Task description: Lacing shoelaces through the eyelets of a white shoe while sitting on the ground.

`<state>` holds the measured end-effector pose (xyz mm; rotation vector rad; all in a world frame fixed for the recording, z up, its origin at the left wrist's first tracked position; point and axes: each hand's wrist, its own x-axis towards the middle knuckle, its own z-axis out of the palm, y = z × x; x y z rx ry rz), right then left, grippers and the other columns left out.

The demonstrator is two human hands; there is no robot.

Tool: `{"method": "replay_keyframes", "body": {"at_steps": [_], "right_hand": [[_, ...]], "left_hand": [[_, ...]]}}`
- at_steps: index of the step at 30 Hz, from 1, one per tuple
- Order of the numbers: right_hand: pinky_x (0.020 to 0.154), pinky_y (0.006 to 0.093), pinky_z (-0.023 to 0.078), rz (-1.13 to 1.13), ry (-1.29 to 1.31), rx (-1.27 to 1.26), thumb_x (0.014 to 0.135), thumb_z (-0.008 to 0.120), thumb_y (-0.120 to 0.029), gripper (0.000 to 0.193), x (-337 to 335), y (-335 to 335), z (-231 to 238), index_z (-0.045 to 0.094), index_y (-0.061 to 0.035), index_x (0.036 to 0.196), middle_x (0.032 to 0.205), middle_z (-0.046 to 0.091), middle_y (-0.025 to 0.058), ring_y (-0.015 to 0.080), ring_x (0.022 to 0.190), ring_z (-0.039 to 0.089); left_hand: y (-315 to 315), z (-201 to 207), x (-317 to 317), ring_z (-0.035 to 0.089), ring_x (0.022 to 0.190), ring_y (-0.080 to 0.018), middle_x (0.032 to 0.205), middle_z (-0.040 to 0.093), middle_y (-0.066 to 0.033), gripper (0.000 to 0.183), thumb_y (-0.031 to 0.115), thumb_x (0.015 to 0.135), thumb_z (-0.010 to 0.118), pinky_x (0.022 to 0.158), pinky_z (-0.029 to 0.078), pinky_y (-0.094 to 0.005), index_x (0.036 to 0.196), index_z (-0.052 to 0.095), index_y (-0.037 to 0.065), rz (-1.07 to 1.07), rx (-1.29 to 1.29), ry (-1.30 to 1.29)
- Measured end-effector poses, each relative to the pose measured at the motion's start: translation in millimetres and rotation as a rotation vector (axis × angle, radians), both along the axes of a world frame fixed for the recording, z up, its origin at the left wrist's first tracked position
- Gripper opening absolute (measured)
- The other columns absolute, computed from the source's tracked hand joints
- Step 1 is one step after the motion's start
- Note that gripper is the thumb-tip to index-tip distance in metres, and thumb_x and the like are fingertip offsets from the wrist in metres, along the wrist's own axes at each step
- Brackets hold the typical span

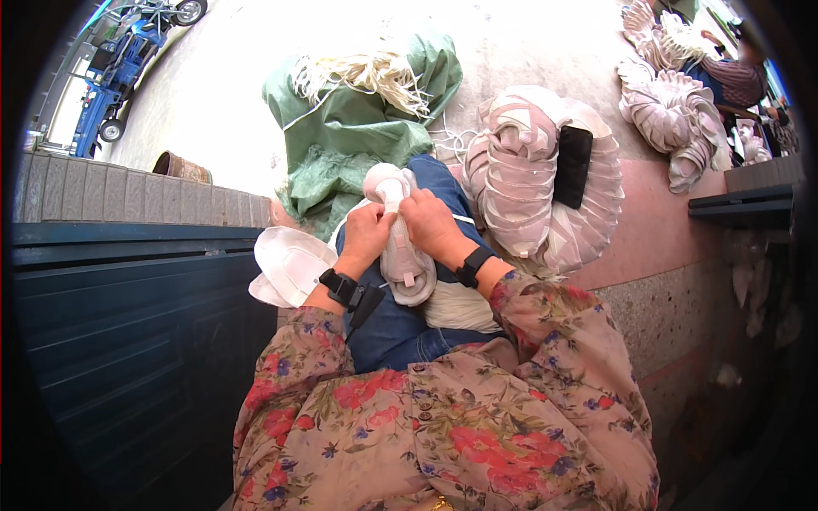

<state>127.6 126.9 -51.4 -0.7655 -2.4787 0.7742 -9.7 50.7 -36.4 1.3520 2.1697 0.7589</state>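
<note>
As the pale shoe (407,266) lies over the person's jeans (375,339), the left hand (366,235) and right hand (431,225) pinch narrowly at its middle; it looks light and soft, best gripped by its sides; a green sack (356,129) lies beyond the shoe.

The left arm (290,349) and right arm (562,332) reach forward with elbows bent outward, and both bare forearms slant inward. The left hand (366,233) is curled, its fingers folded in and its thumb bent toward the other hand. Just beside it, slightly farther forward, the right hand (429,225) shows its back, fingers bent in a pinching pose. The left wrist (348,267) and right wrist (457,250) angle toward each other.
</note>
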Motion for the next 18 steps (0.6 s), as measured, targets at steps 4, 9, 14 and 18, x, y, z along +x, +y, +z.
{"method": "replay_keyframes", "body": {"at_steps": [4,9,14,18], "right_hand": [[0.072,0.0423,0.046,-0.073,0.033,-0.113,0.081,0.057,-0.007,0.007,-3,3,-1,0.058,-0.0021,0.085,0.084,0.056,0.0161,0.0338,0.086,0.056],[0.071,0.0411,0.047,-0.213,0.098,-0.385,0.08,0.057,-0.008,0.013,-9,3,-2,0.061,-0.0023,0.091,0.085,0.062,0.0181,0.035,0.083,0.06],[0.071,0.0416,0.048,-0.136,0.171,-0.412,0.081,0.056,-0.007,0.011,-13,-5,2,0.059,-0.0009,0.09,0.085,0.062,0.019,0.0357,0.081,0.061],[0.072,0.0422,0.047,-0.016,0.242,-0.26,0.082,0.057,-0.008,0.013,-10,-3,5,0.058,-0.0002,0.093,0.085,0.062,0.0182,0.0361,0.084,0.06]], "left_hand": [[-5,-3,-3,0.063,0.068,-0.0308,0.075,0.065,-0.0186,0.022,0.019,0.077,0.068,0.063,0.049,-0.0371,0.086,0.066,-0.001,0.049,0.05,-0.152],[-15,1,-6,0.064,0.071,-0.0301,0.079,0.065,-0.0186,0.022,0.016,0.078,0.066,0.065,0.05,-0.0359,0.093,0.065,0.0,0.087,0.107,-0.326],[-13,10,-5,0.066,0.071,-0.0243,0.081,0.066,-0.0177,0.022,0.012,0.08,0.066,0.065,0.051,-0.0308,0.096,0.063,-0.002,-0.061,0.045,-0.038],[-12,14,-6,0.065,0.069,-0.0272,0.079,0.065,-0.0173,0.022,0.015,0.081,0.065,0.063,0.05,-0.0335,0.094,0.063,-0.002,-0.104,0.071,0.009]]}}
